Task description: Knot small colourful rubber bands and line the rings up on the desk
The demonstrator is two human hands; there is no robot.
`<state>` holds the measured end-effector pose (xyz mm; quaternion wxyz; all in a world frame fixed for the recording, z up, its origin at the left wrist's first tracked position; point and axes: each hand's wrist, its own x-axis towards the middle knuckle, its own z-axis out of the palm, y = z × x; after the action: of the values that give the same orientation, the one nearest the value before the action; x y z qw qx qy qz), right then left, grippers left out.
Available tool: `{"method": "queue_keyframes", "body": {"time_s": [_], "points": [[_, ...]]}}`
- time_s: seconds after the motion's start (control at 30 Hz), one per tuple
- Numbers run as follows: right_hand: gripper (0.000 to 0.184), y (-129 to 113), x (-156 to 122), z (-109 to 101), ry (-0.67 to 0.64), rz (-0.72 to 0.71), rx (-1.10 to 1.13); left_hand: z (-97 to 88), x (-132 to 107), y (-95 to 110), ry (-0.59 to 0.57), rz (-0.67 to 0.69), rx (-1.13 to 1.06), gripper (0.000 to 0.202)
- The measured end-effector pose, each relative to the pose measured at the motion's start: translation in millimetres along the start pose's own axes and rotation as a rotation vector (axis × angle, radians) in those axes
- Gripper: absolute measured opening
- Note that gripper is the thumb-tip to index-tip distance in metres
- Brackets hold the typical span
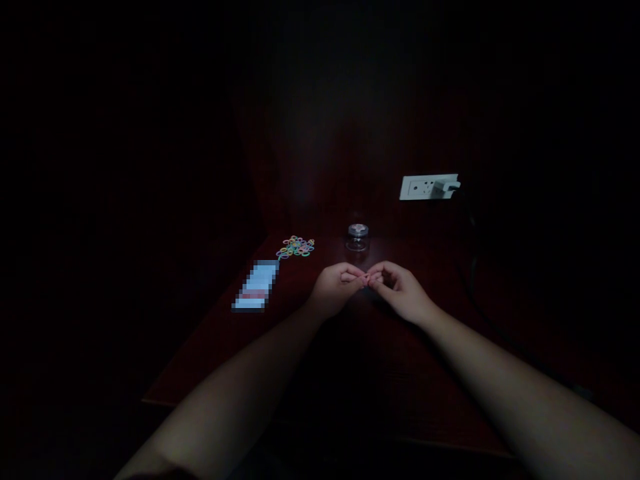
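My left hand [336, 287] and my right hand [397, 288] meet fingertip to fingertip over a dark reddish table [280, 347]. Both are closed in a pinch on something tiny between them, too small and dim to name. A pile of small coloured rubber bands [296, 247] lies on the table to the left, beyond my left hand. A small clear jar [357, 237] stands just behind my hands.
A flat blurred pale packet [256, 287] lies left of my left hand. A white wall socket with a plug in it [429, 187] sits at the back right, its dark cable running down the right side. The room is very dark.
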<state>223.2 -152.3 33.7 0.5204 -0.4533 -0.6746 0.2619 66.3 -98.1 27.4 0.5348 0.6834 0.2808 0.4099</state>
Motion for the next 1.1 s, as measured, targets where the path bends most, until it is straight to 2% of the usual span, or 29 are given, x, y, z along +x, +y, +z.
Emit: {"method": "queue_keyframes", "body": {"time_s": [0.27,0.4,0.6,0.73,0.83,1.1], "points": [[0.017,1.5,-1.7,-2.1,0.043,-0.088,-0.152,2.5,2.0,4.9,0.04,-0.02,-0.098,0.021],[0.024,-1.3,-3.1,-5.2,0.056,-0.158,-0.262,2.9,3.0,5.6,0.041,-0.057,-0.142,0.025],[0.017,-6.4,-3.1,-8.1,0.043,-0.206,-0.401,1.5,2.8,4.4,0.033,-0.064,-0.196,0.025],[0.017,-7.4,-2.4,-8.9,0.067,-0.206,-0.416,0.9,1.9,4.1,0.02,-0.043,-0.145,0.03],[0.017,-8.0,-2.2,-9.8,0.089,-0.198,-0.431,0.7,0.5,3.8,0.0,0.038,-0.087,0.033],[0.017,-10.6,-3.7,-9.3,0.068,-0.203,-0.452,-2.6,-2.6,9.2,-0.005,0.176,0.208,0.02]]}}
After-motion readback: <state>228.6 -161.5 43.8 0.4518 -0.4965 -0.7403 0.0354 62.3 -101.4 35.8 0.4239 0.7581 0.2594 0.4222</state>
